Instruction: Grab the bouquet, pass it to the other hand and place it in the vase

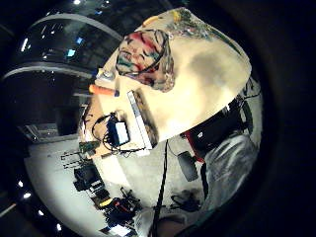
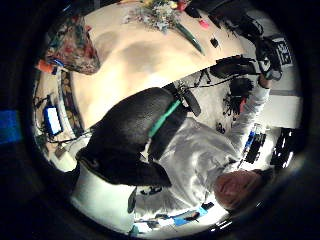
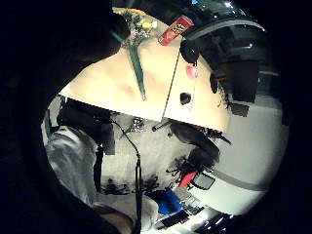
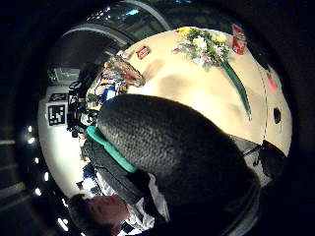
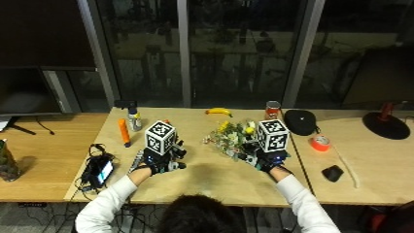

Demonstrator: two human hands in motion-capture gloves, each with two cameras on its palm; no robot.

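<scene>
outside view: my right hand (image 5: 270, 159) hangs over the bouquet (image 5: 232, 137), ready to grab. both hands' fingers are hidden; i cannot tell their state.

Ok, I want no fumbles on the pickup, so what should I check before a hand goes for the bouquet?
1. Bouquet lies free on the table: ok.
2. Right hand holds nothing, beside the bouquet: ok.
3. Left hand holds nothing, free to receive: ok.
4. Vase stands on the table: ok.
5. Vase empty inside: cannot tell.
6. Red can stands apart from the flowers: ok.
</scene>
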